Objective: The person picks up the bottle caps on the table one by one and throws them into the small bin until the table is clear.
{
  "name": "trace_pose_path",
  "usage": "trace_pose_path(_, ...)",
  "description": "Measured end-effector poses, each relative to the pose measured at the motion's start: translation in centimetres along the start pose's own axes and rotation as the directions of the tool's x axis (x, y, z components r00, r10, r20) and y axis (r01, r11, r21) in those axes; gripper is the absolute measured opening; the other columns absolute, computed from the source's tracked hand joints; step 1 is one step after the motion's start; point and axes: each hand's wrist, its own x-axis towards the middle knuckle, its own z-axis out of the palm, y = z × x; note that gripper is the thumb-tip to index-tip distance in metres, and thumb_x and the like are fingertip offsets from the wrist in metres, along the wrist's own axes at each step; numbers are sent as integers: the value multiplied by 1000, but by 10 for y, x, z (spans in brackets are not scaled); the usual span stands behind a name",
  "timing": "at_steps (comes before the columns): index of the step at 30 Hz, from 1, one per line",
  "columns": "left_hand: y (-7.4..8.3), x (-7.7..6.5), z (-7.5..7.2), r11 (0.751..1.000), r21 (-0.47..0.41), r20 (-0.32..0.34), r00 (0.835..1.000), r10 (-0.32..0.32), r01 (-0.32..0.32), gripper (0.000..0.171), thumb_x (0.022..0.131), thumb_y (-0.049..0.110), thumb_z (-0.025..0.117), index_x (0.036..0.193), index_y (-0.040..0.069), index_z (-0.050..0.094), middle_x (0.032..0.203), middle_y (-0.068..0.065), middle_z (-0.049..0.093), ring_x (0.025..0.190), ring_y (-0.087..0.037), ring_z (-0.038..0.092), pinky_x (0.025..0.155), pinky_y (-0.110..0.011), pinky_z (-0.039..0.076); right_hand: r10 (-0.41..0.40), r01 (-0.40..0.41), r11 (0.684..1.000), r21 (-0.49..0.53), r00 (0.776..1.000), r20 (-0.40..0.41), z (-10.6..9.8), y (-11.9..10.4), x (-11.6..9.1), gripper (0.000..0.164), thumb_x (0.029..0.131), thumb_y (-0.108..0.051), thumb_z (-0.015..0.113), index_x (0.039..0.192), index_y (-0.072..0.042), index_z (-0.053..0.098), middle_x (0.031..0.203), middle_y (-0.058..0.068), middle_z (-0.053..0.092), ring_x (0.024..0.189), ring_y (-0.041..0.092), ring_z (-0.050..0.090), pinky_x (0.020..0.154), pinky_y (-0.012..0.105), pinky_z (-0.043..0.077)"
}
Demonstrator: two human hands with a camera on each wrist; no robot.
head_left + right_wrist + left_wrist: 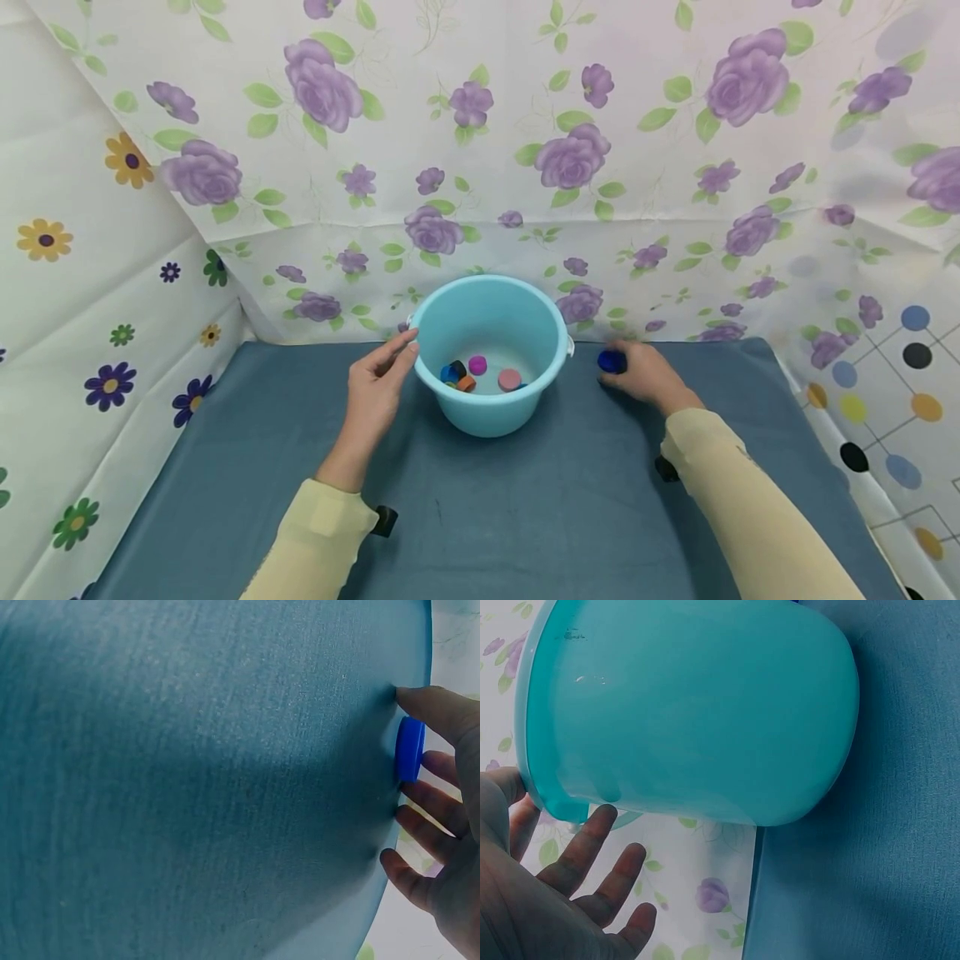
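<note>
A light blue bucket (pixel 487 414) stands upright on the blue cloth, with several small coloured caps inside, including a pink cap (pixel 509 380) and a magenta cap (pixel 477 365). My left hand (pixel 377 392) touches the bucket's left rim with thumb and forefinger; its other fingers are spread loosely beside the wall in the left wrist view. To the right of the bucket, my right hand (pixel 647 372) has its thumb and fingers around a dark blue bottle cap (pixel 409 748) down at the cloth. Part of that cap is hidden by the hand in the head view.
Blue cloth (pixel 510 517) covers the table. A floral sheet (pixel 495 167) hangs close behind the bucket, and patterned sheets flank the left and right sides. The bucket's white handle joint (pixel 571 346) juts out at its right rim.
</note>
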Motion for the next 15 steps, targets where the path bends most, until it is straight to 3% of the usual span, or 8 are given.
trace_pose_path(6,0,-1,0,1000,-6,0,1000,-1,1,33,91,32,61,122,22,64,125,1,62,96,-7,62,86,-25,47,0,0,1000,17,1000,-13,1,2,0,54,80,-39,72,124,-12,56,121,14,59,109,33,57,89,52,46)
trace_pose_path(15,1,0,1,1000,-11,-5,1000,-5,5,33,92,31,61,123,21,64,126,-1,62,99,-7,62,94,-36,46,7,-6,999,34,1000,-30,1,4,0,48,79,-38,73,118,-13,59,117,13,60,108,33,57,88,52,46)
